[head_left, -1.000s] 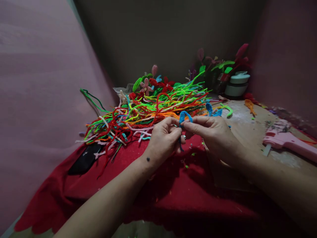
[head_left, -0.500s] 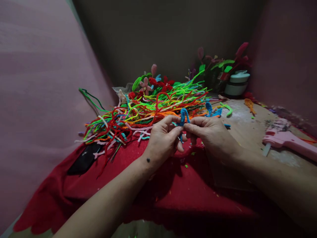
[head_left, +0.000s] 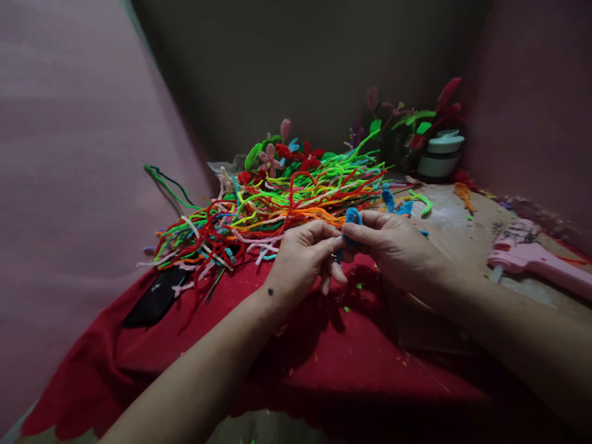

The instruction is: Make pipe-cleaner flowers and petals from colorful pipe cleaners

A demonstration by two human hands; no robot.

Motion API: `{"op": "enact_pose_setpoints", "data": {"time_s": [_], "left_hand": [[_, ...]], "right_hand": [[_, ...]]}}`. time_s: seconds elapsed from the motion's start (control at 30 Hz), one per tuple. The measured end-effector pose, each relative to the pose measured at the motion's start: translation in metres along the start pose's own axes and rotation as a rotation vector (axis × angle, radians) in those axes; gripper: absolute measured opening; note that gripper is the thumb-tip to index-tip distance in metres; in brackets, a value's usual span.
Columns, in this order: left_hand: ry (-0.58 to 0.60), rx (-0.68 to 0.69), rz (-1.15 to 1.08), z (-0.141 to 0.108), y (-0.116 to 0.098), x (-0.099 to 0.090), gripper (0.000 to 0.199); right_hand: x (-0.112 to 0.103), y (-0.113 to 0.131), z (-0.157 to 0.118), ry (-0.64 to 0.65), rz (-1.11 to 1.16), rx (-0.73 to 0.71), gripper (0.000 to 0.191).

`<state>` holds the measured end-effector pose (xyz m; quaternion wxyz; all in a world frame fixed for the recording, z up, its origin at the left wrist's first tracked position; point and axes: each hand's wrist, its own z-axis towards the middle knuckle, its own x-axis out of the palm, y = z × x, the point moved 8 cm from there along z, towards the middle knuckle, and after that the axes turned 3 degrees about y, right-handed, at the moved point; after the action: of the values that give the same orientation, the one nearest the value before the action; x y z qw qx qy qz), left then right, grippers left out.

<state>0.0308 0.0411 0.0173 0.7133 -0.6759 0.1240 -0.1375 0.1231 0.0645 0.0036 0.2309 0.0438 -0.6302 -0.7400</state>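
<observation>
Head view: blue fuzzy loop (head_left: 353, 217) between left hand (head_left: 308, 256), right hand (head_left: 393, 243).

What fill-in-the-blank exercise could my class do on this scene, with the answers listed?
The left hand and right hand meet at a fuzzy loop coloured ____.
The black phone rests on a cloth coloured ____.
The pink glue gun lies on the person's ____ side.

Missing words: blue; red; right.

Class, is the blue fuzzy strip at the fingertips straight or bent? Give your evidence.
Bent: the blue fuzzy strip curves into a small loop that rises above the thumb of the right hand.
</observation>
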Motion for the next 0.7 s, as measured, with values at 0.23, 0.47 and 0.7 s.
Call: {"op": "enact_pose_setpoints", "data": {"time_s": [0.23, 0.47, 0.7], "left_hand": [[0.154, -0.198, -0.264, 0.007, 0.018, 0.001, 0.008], [0.052, -0.242, -0.106, 0.003, 0.019, -0.007, 0.006], [-0.058, -0.205, 0.207, 0.002, 0.013, -0.015, 0.009]], "right_hand": [[0.002, -0.002, 0.001, 0.054, 0.031, 0.008, 0.023], [0.004, -0.005, -0.001, 0.055, 0.000, 0.044, 0.019], [0.004, -0.002, -0.001, 0.038, -0.105, 0.055, 0.017]]}}
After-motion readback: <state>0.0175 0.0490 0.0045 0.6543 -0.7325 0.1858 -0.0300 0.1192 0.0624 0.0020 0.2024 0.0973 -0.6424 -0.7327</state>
